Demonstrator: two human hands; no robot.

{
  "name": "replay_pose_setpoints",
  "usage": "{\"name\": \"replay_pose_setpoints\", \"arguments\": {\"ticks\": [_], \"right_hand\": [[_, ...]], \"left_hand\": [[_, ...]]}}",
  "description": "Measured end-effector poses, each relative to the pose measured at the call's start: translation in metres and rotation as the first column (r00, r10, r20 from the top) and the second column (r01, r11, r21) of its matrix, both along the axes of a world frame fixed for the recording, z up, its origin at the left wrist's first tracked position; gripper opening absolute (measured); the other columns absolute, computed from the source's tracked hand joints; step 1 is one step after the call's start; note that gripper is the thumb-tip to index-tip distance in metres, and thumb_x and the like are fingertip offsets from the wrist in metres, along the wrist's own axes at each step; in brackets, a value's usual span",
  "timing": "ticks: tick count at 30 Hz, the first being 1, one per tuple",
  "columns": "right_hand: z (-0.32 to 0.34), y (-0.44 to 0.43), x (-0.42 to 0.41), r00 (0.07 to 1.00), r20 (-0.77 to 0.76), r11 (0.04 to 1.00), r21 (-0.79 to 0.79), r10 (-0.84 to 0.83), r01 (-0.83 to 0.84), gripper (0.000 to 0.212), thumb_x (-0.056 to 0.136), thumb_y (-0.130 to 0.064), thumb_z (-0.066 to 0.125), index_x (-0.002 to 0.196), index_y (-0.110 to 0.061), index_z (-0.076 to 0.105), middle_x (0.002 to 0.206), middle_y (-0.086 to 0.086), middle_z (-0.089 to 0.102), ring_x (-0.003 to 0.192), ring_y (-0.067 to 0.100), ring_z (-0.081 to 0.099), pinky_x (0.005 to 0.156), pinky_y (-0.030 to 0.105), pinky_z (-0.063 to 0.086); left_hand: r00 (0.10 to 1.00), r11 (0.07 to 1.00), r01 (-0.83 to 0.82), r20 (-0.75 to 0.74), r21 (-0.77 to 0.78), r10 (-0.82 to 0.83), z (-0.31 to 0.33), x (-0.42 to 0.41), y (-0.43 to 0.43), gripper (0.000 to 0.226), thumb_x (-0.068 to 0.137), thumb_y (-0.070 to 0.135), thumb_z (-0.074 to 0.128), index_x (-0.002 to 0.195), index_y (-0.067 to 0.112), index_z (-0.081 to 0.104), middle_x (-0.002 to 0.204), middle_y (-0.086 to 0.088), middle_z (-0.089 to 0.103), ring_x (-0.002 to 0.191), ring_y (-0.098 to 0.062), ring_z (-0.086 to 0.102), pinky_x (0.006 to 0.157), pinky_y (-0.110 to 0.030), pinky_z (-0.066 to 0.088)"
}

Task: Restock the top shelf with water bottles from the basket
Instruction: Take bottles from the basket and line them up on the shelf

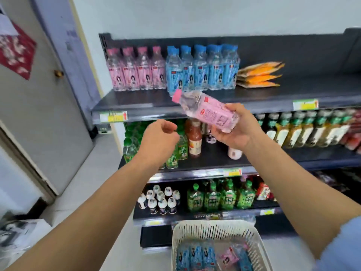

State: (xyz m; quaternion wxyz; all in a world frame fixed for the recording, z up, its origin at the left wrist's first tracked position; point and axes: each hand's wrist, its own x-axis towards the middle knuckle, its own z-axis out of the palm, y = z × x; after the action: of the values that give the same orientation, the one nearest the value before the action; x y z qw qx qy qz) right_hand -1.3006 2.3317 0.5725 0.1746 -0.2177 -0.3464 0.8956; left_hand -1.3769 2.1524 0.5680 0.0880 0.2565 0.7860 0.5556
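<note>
My right hand grips a pink-capped water bottle by its lower half, tilted with the cap pointing up and left, just in front of the top shelf edge. My left hand hovers empty to the left of it, fingers loosely curled, in front of the second shelf. On the top shelf stand a row of pink-labelled bottles at the left and blue-labelled bottles beside them. The white basket sits low in front of me with several blue and pink bottles inside.
Flat orange packets lie on the top shelf right of the blue bottles; the shelf beyond them is bare. Lower shelves hold green drinks, a red sauce bottle, small white bottles and tea bottles. A door stands at left.
</note>
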Motion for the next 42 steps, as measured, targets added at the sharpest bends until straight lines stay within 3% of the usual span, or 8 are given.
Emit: {"name": "replay_pose_setpoints", "arguments": {"ticks": [4, 8, 14, 18, 22, 27, 34, 42], "right_hand": [[0.033, -0.025, -0.01, 0.985, -0.17, 0.961, -0.274, -0.002, -0.045, 0.029, 0.085, -0.026, 0.064, 0.102, -0.003, 0.063, 0.099, 0.018, 0.066, 0.096, 0.029, 0.063, 0.06, 0.035, 0.061], [0.046, -0.048, -0.024, 0.979, -0.183, 0.963, -0.234, 0.091, -0.133, 0.041, 0.087, -0.042, 0.06, 0.097, -0.003, 0.066, 0.091, 0.016, 0.068, 0.084, 0.028, 0.064, 0.059, 0.026, 0.058], [0.059, -0.067, -0.045, 0.93, -0.348, 0.946, -0.244, 0.121, -0.214, 0.035, 0.093, -0.038, 0.053, 0.104, -0.005, 0.063, 0.094, 0.015, 0.066, 0.087, 0.025, 0.06, 0.073, 0.033, 0.057], [0.064, -0.063, -0.048, 0.912, -0.328, 0.952, -0.093, 0.248, -0.292, 0.027, 0.089, -0.031, 0.059, 0.096, -0.004, 0.061, 0.093, 0.015, 0.064, 0.083, 0.026, 0.06, 0.078, 0.035, 0.05], [0.056, -0.058, -0.057, 0.925, -0.182, 0.931, 0.214, 0.334, -0.294, 0.005, 0.089, -0.014, 0.059, 0.093, -0.01, 0.06, 0.088, 0.008, 0.067, 0.078, 0.023, 0.065, 0.071, 0.036, 0.052], [0.054, -0.065, -0.082, 0.992, 0.03, 0.69, 0.715, 0.125, -0.108, 0.055, 0.069, 0.002, 0.077, 0.112, -0.013, 0.047, 0.094, 0.004, 0.066, 0.088, 0.021, 0.065, 0.085, 0.041, 0.052], [0.064, -0.076, -0.135, 0.999, -0.044, 0.522, 0.851, -0.026, 0.051, 0.075, 0.065, -0.002, 0.083, 0.121, -0.013, 0.035, 0.103, -0.001, 0.06, 0.097, 0.016, 0.059, 0.089, 0.032, 0.048], [0.068, -0.075, -0.246, 0.997, 0.07, 0.515, 0.856, -0.021, -0.049, 0.084, 0.058, 0.007, 0.083, 0.125, -0.017, 0.039, 0.112, 0.005, 0.063, 0.104, 0.023, 0.06, 0.084, 0.037, 0.051]], "left_hand": [[0.999, 1.0, -0.016, -0.034, -0.005, 0.016, 0.026, 0.008, -0.007, 0.017, 0.087, 0.006, 0.056, 0.1, 0.015, 0.061, 0.083, 0.003, 0.057, 0.061, -0.007, 0.048, 0.047, -0.015, 0.039], [0.995, 0.996, -0.085, -0.06, -0.012, 0.085, 0.042, 0.012, -0.016, 0.018, 0.088, 0.008, 0.055, 0.103, 0.016, 0.061, 0.092, 0.001, 0.06, 0.065, -0.009, 0.051, 0.048, -0.018, 0.039], [0.979, 0.983, -0.184, -0.094, -0.02, 0.181, 0.05, 0.016, -0.031, 0.019, 0.087, 0.004, 0.055, 0.103, 0.011, 0.063, 0.093, -0.003, 0.063, 0.068, -0.012, 0.054, 0.048, -0.015, 0.043], [0.973, 0.978, -0.209, -0.103, -0.005, 0.207, 0.052, 0.018, -0.04, 0.018, 0.088, 0.005, 0.055, 0.103, 0.01, 0.063, 0.088, 0.0, 0.06, 0.072, -0.009, 0.054, 0.057, -0.014, 0.041], [0.964, 0.97, -0.239, -0.108, 0.041, 0.242, 0.057, 0.017, -0.044, 0.015, 0.089, 0.005, 0.054, 0.099, 0.012, 0.063, 0.083, 0.003, 0.059, 0.066, -0.007, 0.051, 0.046, -0.006, 0.04], [0.962, 0.968, -0.243, -0.115, 0.061, 0.248, 0.059, 0.005, -0.043, 0.016, 0.09, 0.004, 0.054, 0.102, 0.011, 0.062, 0.083, 0.005, 0.058, 0.063, -0.007, 0.05, 0.041, -0.003, 0.036], [0.964, 0.973, -0.223, -0.133, 0.062, 0.229, 0.062, -0.045, -0.048, 0.019, 0.088, 0.003, 0.055, 0.104, 0.011, 0.06, 0.094, -0.001, 0.06, 0.069, -0.006, 0.052, 0.045, -0.002, 0.038], [0.97, 0.98, -0.2, -0.14, 0.023, 0.201, 0.059, -0.126, -0.068, 0.023, 0.086, 0.003, 0.056, 0.106, 0.011, 0.063, 0.098, -0.001, 0.062, 0.088, -0.014, 0.057, 0.066, -0.013, 0.043]]}}
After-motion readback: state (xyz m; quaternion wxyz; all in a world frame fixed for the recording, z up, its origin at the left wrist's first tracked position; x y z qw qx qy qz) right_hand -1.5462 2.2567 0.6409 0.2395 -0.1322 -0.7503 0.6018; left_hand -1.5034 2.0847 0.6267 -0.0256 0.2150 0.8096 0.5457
